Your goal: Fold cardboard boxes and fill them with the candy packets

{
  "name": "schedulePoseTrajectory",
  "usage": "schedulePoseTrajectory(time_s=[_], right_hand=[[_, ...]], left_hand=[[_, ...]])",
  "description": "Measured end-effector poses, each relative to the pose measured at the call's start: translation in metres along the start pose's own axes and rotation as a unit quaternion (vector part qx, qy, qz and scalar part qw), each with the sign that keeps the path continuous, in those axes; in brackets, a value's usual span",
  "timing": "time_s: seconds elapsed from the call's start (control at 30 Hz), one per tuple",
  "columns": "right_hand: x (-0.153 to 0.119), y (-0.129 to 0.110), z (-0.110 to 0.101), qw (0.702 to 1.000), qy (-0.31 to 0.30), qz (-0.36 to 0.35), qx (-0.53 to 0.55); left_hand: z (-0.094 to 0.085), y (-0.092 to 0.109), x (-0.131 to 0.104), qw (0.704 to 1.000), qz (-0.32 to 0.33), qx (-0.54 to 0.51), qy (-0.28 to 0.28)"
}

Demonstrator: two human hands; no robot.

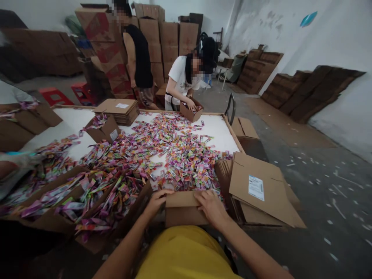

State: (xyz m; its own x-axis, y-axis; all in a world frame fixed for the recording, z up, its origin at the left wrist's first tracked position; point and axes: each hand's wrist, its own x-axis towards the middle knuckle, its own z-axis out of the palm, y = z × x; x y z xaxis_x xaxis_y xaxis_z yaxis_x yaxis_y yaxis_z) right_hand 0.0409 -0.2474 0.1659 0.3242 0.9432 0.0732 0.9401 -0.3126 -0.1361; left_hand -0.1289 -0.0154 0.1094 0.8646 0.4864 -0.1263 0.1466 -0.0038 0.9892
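Note:
Right in front of my body is a small cardboard box [186, 216], its top flaps folded over at least in part. My left hand [158, 201] grips its left top corner, fingers bent over the edge. On the opposite side, my right hand [210, 206] holds the right end, its fingers lying over the top flap and the thumb lower on the near side. What the box contains is hidden. Just beyond it, a wide heap of small colourful wrapped packets [186, 155] covers much of the white table [217, 131].
Flattened cartons [261, 193] with a label are stacked at my right. Large boxes of packets [110, 201] stand at my left. Across the table a co-worker [180, 77] handles an open box [192, 112]; another person [139, 58] stands behind. Farther back are stacked cartons [170, 38] and red stools [55, 95].

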Motion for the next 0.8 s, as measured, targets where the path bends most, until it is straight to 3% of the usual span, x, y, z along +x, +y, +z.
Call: schedulePoseTrajectory(time_s=[0.07,0.13,0.27,0.4,0.47,0.53,0.6,0.67,0.73,0.8], right_hand=[[-0.008,0.003,0.018,1.000,-0.015,-0.022,-0.009],[-0.011,0.004,0.032,0.999,-0.016,-0.020,-0.023],[-0.006,-0.002,0.038,0.999,-0.040,0.013,-0.031],[0.000,-0.004,0.036,0.997,-0.073,0.035,0.003],[0.010,0.006,0.034,0.996,-0.071,0.036,0.026],[0.031,0.028,0.029,0.993,-0.067,0.027,0.092],[0.066,0.063,0.021,0.966,-0.075,0.020,0.247],[0.109,0.111,0.013,0.900,-0.061,0.079,0.425],[0.151,0.167,0.011,0.838,-0.018,0.213,0.502],[0.185,0.226,0.016,0.818,0.022,0.324,0.475]], left_hand=[[-0.004,0.011,-0.005,1.000,0.021,0.019,-0.009],[0.003,0.021,-0.008,0.992,0.075,0.104,0.011],[0.045,0.030,-0.004,0.914,0.164,0.368,-0.048],[0.071,0.030,0.007,0.872,0.137,0.450,-0.133],[0.073,0.034,0.018,0.859,0.128,0.460,-0.187],[0.071,0.043,0.032,0.849,0.104,0.477,-0.202],[0.066,0.054,0.043,0.855,0.059,0.486,-0.171],[0.057,0.059,0.043,0.883,-0.003,0.460,-0.093],[0.048,0.056,0.025,0.926,-0.096,0.362,0.037],[0.046,0.046,-0.006,0.942,-0.211,0.177,0.191]])
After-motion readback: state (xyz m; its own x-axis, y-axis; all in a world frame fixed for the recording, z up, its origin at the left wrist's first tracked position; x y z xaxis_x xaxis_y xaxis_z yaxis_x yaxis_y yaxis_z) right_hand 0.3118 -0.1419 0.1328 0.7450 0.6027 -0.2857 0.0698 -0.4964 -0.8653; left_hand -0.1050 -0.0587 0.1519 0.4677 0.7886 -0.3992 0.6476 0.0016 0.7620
